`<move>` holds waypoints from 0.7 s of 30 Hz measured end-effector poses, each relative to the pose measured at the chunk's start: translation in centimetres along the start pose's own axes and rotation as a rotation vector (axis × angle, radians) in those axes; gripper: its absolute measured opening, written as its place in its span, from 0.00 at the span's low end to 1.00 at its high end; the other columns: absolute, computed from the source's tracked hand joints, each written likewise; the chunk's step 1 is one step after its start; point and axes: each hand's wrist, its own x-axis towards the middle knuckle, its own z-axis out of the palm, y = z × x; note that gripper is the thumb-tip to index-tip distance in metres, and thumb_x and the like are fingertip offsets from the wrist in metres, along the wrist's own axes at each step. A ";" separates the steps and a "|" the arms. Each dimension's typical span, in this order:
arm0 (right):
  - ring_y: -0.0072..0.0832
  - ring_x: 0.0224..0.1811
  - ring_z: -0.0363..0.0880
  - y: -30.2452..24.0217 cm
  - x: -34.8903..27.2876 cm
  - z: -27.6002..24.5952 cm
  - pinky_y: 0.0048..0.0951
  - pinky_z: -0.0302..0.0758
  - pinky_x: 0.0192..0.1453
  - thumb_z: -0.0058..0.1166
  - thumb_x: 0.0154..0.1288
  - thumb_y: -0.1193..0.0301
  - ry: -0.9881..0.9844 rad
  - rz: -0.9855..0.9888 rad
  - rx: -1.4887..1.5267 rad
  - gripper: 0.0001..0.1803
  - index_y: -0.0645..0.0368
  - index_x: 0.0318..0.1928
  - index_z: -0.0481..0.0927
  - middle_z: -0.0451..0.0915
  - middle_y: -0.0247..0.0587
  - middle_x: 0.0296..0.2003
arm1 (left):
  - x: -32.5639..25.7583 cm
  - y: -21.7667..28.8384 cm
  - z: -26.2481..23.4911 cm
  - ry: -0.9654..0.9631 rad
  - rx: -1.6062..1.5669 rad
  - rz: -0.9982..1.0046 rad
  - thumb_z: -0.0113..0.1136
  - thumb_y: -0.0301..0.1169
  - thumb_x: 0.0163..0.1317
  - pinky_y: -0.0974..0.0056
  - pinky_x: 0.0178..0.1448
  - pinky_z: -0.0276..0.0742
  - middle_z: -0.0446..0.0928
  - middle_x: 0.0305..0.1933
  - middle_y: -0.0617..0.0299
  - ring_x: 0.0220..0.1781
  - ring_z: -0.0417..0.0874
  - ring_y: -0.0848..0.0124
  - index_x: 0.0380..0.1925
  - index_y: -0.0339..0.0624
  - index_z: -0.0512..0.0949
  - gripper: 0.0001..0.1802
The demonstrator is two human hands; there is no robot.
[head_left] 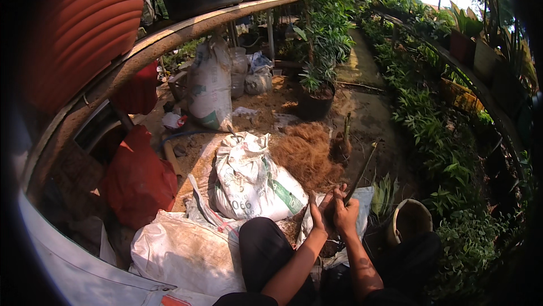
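In front of my knees, my left hand [318, 216] and my right hand [347, 215] are pressed close together, fingers curled. From my right hand a green-brown plant stem [361, 172] slants up and away to the right, with a pale tip. Its lower end is hidden between my palms, where a dark brown patch shows; I cannot make out what it is. Under my hands lies a whitish sack [363, 211] with dark soil. Just beyond sits a heap of reddish-brown coconut fibre [306, 154]. Long green leaves [385, 195] lie to the right of my hands.
A tied white sack [254, 184] stands left of my hands, another sack [186, 252] lies nearer. A round pot [410, 222] is at right. Farther off are a potted leafy plant [315, 102], an upright sack [210, 88] and a red bag [138, 176]. A rail [186, 23] crosses upper left.
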 end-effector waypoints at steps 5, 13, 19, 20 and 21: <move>0.14 0.20 0.67 -1.2 0.1 -0.3 0.21 0.65 0.27 0.54 0.71 0.68 0.139 -0.036 0.082 0.18 0.64 0.23 0.78 0.73 0.27 0.17 | -0.4 0.9 2.3 -0.050 -0.283 -0.116 0.45 0.71 0.58 0.52 0.72 0.62 0.64 0.70 0.44 0.65 0.71 0.50 0.65 0.35 0.61 0.51; 0.20 0.34 0.77 -3.6 1.0 -1.1 0.23 0.72 0.41 0.54 0.71 0.67 0.104 0.080 0.135 0.14 0.66 0.31 0.80 0.81 0.34 0.31 | -0.4 -0.1 2.1 0.164 -0.313 -0.132 0.44 0.71 0.58 0.52 0.68 0.67 0.76 0.59 0.49 0.60 0.75 0.54 0.56 0.38 0.75 0.47; 0.31 0.39 0.83 -2.6 0.9 -2.2 0.29 0.76 0.49 0.61 0.62 0.70 -0.286 -0.116 -0.095 0.10 0.64 0.39 0.84 0.86 0.44 0.37 | 0.2 -0.6 0.1 0.016 -0.310 -0.262 0.40 0.75 0.54 0.48 0.73 0.58 0.70 0.66 0.49 0.68 0.68 0.50 0.57 0.37 0.74 0.52; 0.29 0.35 0.84 -2.9 0.5 -2.2 0.28 0.75 0.47 0.62 0.61 0.67 -0.278 -0.041 -0.177 0.11 0.64 0.36 0.85 0.86 0.43 0.31 | 0.1 -0.6 0.4 -0.062 -0.327 -0.268 0.40 0.75 0.54 0.47 0.74 0.56 0.69 0.68 0.48 0.69 0.66 0.48 0.56 0.36 0.74 0.52; 0.29 0.33 0.83 -2.6 0.2 -2.1 0.28 0.75 0.46 0.62 0.60 0.66 -0.265 -0.025 -0.219 0.12 0.63 0.35 0.84 0.85 0.42 0.28 | 0.0 -0.8 -0.2 -0.069 -0.370 -0.256 0.39 0.75 0.53 0.45 0.76 0.51 0.64 0.71 0.46 0.72 0.60 0.45 0.57 0.36 0.74 0.53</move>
